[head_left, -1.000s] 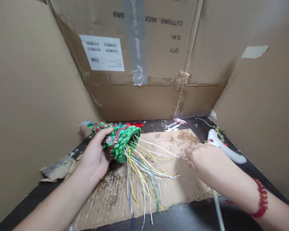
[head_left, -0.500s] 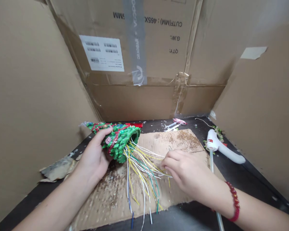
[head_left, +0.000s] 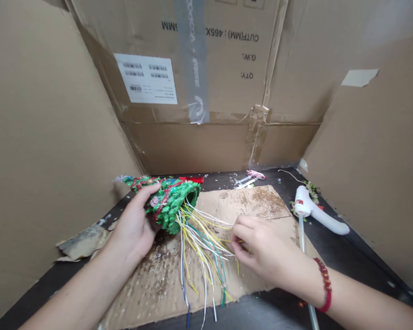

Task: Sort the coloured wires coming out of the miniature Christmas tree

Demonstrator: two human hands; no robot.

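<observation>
A small green cone-shaped Christmas tree (head_left: 170,198) with red trim lies on its side, its open base facing right. My left hand (head_left: 134,227) is wrapped round its body. A bundle of thin wires (head_left: 201,245), yellow, white, green and blue, spills from the base across a stained cardboard sheet (head_left: 254,201). My right hand (head_left: 261,250), with a red bead bracelet on the wrist, is closed in a pinch on the wires near their ends.
A white glue gun (head_left: 316,213) lies at the right on the dark table (head_left: 347,250), a glue stick trailing toward me. Cardboard walls (head_left: 37,137) close in left, back and right. Scraps (head_left: 249,178) litter the back; torn cardboard (head_left: 82,240) lies left.
My right hand has moved left from beside the glue gun to the wire bundle and closed on the wires. The left hand and tree have stayed put.
</observation>
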